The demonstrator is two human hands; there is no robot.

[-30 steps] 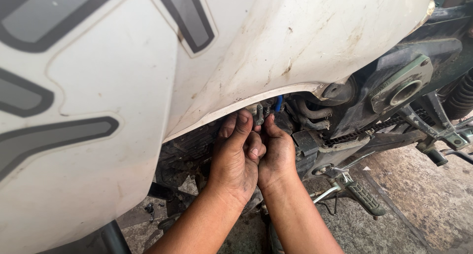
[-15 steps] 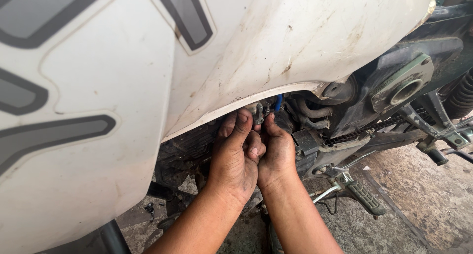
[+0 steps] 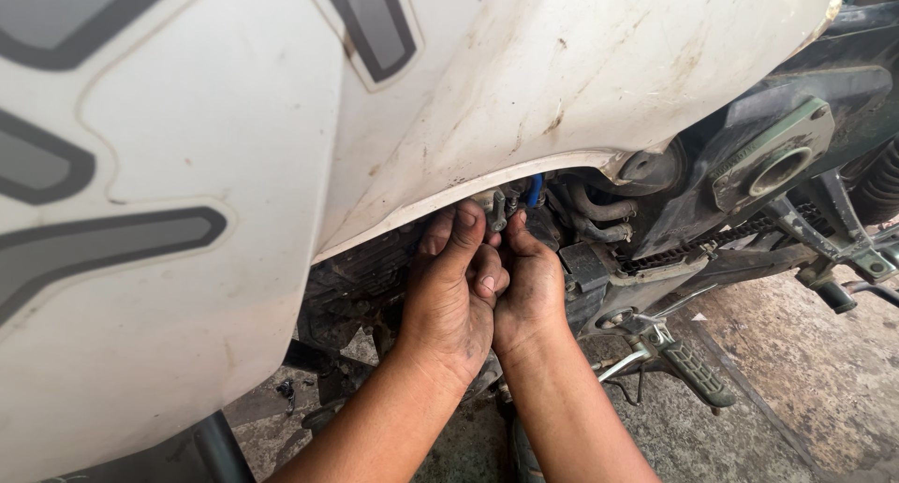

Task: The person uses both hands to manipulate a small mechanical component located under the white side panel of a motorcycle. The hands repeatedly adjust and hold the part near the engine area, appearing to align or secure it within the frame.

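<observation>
Here, seen from my head, my left hand (image 3: 449,300) and right hand (image 3: 529,291) press together under the white motorcycle fairing (image 3: 524,80), fingertips pinching a small metal clip (image 3: 498,210) beside the blue cable (image 3: 534,191), above the footpeg (image 3: 693,373).

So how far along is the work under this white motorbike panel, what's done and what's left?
Done: nothing looks finished; the white side panel is on, and I can't tell what has been fitted. In hand: the left hand and right hand press together at a small metal fitting under the panel's edge, beside a blue tube. Left: whatever that fitting needs; their grip hides its state.
</observation>
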